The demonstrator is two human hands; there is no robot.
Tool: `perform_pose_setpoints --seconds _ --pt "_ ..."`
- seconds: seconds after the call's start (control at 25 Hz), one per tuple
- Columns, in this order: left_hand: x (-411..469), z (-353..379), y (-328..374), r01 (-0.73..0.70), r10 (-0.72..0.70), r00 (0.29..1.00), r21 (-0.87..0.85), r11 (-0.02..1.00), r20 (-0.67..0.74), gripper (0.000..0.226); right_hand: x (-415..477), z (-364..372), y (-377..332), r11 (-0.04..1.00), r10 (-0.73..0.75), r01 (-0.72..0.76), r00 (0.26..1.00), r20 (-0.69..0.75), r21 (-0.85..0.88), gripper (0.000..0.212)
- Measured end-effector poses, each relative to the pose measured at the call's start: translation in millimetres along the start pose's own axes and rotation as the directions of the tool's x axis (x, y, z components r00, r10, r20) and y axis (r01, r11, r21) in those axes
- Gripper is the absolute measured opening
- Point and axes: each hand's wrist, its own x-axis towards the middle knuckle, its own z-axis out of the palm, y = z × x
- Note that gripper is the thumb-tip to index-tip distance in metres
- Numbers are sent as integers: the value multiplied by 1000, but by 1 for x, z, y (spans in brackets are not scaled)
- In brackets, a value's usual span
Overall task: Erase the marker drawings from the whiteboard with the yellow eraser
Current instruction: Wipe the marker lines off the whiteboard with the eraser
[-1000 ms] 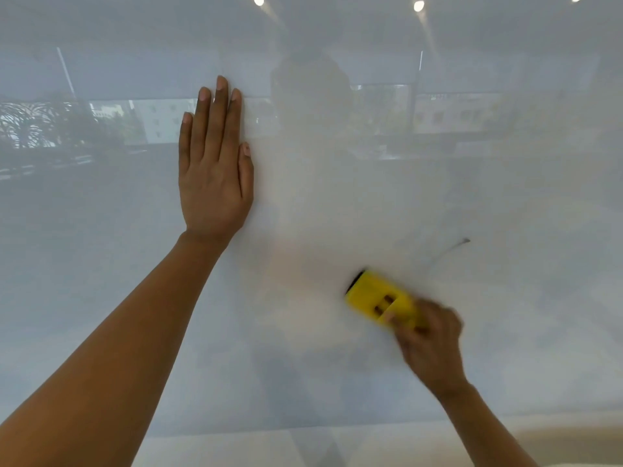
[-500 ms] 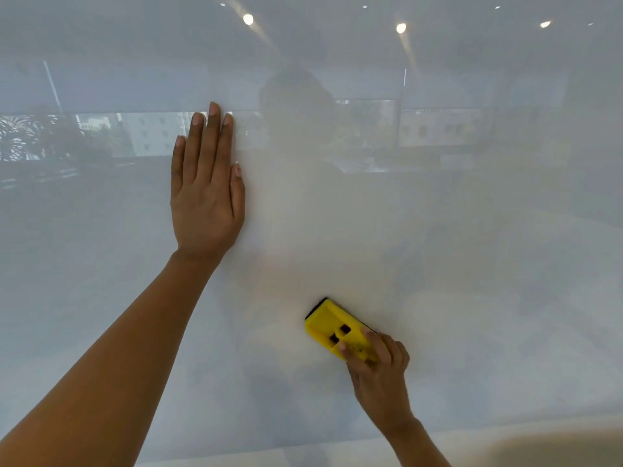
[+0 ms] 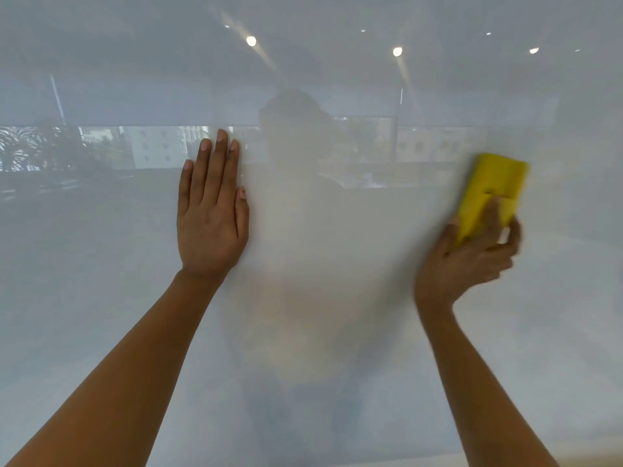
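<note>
whiteboard [image 3: 337, 348]: glossy white, fills nearly whole view; hazy smears across middle; no clear marker strokes visible in frame.
reflections [image 3: 135, 150]: on upper board; window band with buildings and palm-like foliage at left, dim silhouette at centre.
ceiling lights [image 3: 250, 41]: several bright spots mirrored near top, two with streaks trailing down.
bottom edge [image 3: 505, 461]: pale strip below board at lower right, blurred, cannot tell what.
left forearm [image 3: 111, 382]: bare, runs from lower-left corner up toward centre-left.
right forearm [image 3: 478, 382]: bare, rises from lower right, steeper than left.
left hand [image 3: 210, 217]: flat against board, palm down on surface, left of centre.
left fingers [image 3: 219, 163]: fully spread out straight, close together, pointing up; thumb alongside at right; nothing held.
right hand [image 3: 468, 254]: upper right of board, well apart from left hand, motion-blurred.
right fingers [image 3: 492, 214]: curled round lower end of eraser; one finger laid over its face, thumb at left edge, others wrapped at right edge.
yellow eraser [image 3: 494, 187]: in right hand, at right side of board level with window reflection; long axis near upright, tilted slightly right; top end clear of fingers; dark slots on face partly covered; contact with board likely but blurred, cannot tell for sure.
</note>
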Motion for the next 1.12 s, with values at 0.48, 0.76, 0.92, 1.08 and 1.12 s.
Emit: perform_pose_setpoints --seconds 0.48,0.76,0.92,1.08,1.12 --pt "0 -3 0 5 -5 1000 11 1000 27 51 30 6 -15 909 -414 417 906 94 -13 45" --pt "2 -6 4 10 -10 1000 -8 1000 7 50 108 61 -153 980 -181 181 983 0 -78 52" --pt "11 -13 4 -5 3 999 -31 999 -54 46 44 53 -172 557 -825 814 520 222 166 53" --pt "45 -25 -15 -14 10 994 -44 999 -105 46 53 53 -153 228 -963 933 174 205 277 47" --pt "57 -28 -22 11 -16 993 -47 999 -119 46 68 58 -153 289 -952 926 252 176 242 46"
